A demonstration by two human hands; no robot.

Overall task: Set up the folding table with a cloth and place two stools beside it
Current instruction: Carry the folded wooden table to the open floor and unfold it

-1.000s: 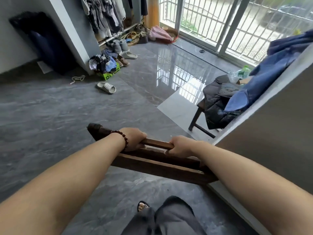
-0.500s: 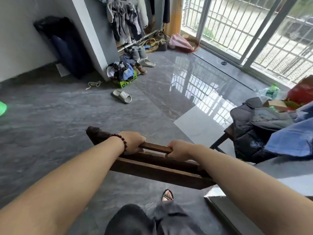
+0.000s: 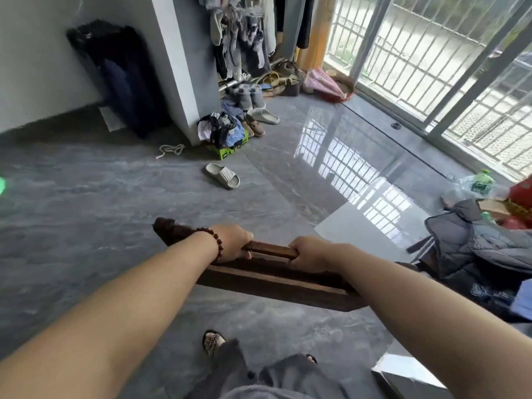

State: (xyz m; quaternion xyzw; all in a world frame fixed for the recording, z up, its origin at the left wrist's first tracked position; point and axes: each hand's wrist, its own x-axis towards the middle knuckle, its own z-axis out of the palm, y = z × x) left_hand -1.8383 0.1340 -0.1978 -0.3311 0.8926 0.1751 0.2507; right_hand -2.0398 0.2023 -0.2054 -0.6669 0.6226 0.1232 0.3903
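Two-handed hold, left hand [image 3: 233,243] & right hand [image 3: 309,253] wrapped round folded table [image 3: 273,280]; I reckon end past left grip cd dip, clip slipper [image 3: 222,175].

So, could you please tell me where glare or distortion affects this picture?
Head view: window light throws bright glare on the glossy floor; head view: the wide lens bows the window bars; head view: the left hand and right hand gripping the wooden frame look sharp.
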